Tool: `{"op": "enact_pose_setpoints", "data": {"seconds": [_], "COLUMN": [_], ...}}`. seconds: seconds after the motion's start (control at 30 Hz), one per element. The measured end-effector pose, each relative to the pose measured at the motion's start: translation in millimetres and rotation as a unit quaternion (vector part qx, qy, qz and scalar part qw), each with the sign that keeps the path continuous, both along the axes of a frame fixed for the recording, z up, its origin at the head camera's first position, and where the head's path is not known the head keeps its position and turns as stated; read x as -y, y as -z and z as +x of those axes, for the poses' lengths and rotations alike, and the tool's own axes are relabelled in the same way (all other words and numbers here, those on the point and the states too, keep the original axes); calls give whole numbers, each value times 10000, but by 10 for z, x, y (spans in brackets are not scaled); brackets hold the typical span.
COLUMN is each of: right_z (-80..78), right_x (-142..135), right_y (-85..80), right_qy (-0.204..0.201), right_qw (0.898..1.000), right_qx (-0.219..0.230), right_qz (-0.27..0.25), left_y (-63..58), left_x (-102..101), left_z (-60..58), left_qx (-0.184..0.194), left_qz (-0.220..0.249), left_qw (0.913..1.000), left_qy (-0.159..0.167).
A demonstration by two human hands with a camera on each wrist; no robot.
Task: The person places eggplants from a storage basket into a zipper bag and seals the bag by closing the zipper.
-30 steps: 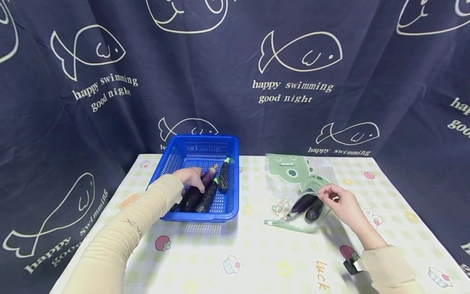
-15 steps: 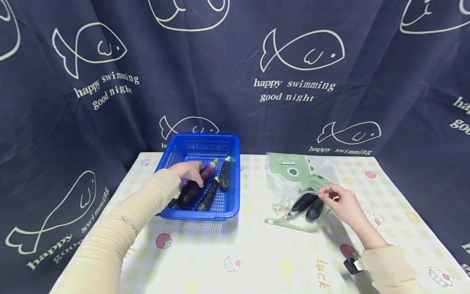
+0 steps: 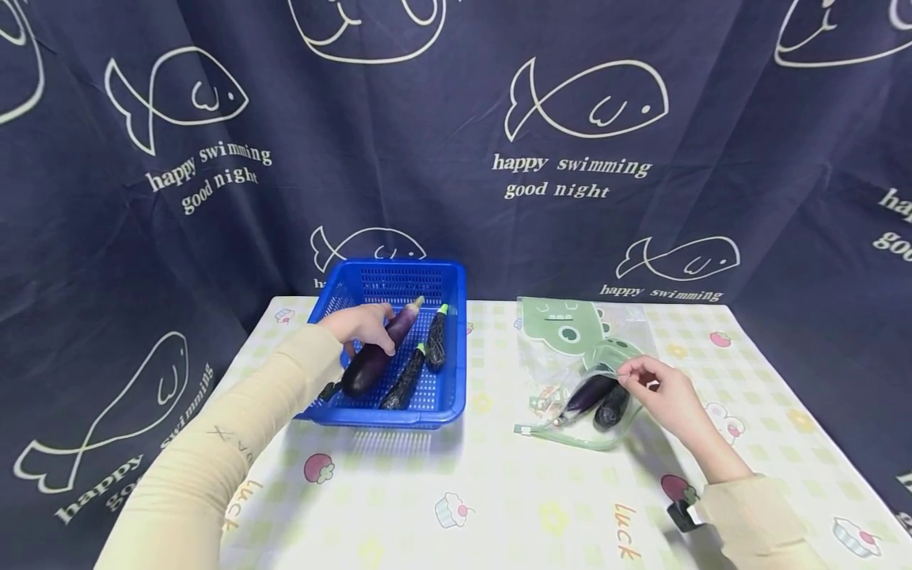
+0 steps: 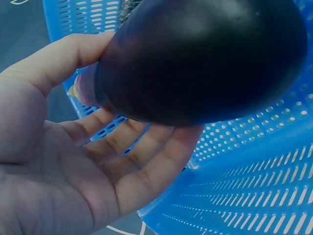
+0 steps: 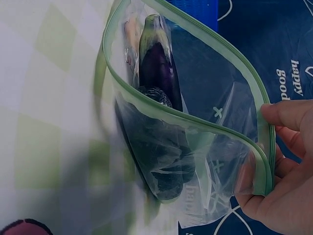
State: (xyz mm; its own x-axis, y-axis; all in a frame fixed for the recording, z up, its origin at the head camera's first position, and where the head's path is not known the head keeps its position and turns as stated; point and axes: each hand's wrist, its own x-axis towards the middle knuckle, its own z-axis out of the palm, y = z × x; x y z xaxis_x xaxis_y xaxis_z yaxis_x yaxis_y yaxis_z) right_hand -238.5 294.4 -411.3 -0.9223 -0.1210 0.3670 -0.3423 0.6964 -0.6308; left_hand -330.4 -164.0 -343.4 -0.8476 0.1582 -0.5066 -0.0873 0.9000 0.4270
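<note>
Glossy eggplant [image 3: 365, 372] is in L hand [image 3: 362, 323], tilted, within the blue basket [image 3: 409, 417], prob. off its floor. L hand: thumb on 1 side, fingers curled on the other, spread approx as wide as the veg. R hand [image 3: 661, 389] pinches the rim of the zip bag [image 3: 541, 323], w/ a purple eggplant [image 3: 587, 396] & a darker veg [image 3: 609, 412] inside.

Best way, prob.: raise it steeply till the fat end clears the near rim, w/o dragging the 2 textured veg [image 3: 404, 383] alongside. Skin looks slick, so fingers further under seems wise. R pinch shd be firm, else the bag mouth may sag.

L wrist view shows the palm standing off the skin; head view hides that. R wrist view shows the bag's 2 green edges bowed apart & a pale-green stem end [image 5: 152, 33] toward the mouth; from the head, the mouth looks narrower. Only head view gets the dino print [image 3: 567, 335] & both hands' layout.
</note>
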Motion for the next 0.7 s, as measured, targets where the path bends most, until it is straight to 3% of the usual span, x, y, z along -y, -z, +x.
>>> {"op": "enact_pose_setpoints", "data": {"seconds": [0.37, 0.7], "right_z": [0, -10], "right_x": [-12, -16], "right_y": [0, 6], "right_qy": [34, 76], "right_qw": [10000, 10000], "right_qx": [30, 16], "right_qz": [-6, -23], "left_y": [-86, -262], "left_x": [-42, -8], "left_z": [19, 5], "left_qx": [-180, -451], "left_qz": [82, 308], "left_qw": [9998, 9984], "left_qy": [88, 166]}}
